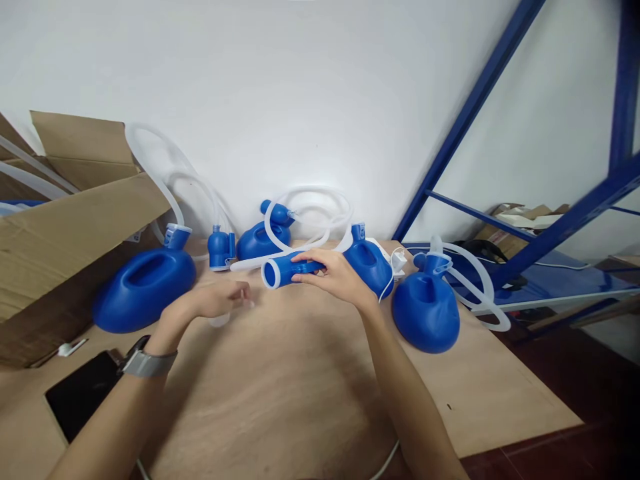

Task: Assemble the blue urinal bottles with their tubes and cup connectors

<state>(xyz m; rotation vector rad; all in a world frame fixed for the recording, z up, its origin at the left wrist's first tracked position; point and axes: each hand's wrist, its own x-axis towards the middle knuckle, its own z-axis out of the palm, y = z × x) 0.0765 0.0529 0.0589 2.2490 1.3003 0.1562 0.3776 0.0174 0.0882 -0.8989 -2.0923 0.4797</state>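
My right hand is closed around the handle of a blue plastic urinal head. Its wide, white-rimmed mouth points left, toward my left hand. The fingers of that hand are curled over the wood, with a clear plastic piece at and below the fingertips; its shape is hard to make out. Behind the hands, a second blue urinal head stands mouth down. A blue urinal bottle is just right of my right hand, and another bottle lies beyond my left hand.
A cardboard box with tubes stands left, a dark tablet in front of it. More blue bottles are on the wooden table. Coiled clear tubing rests by the wall. A blue metal rack rises right.
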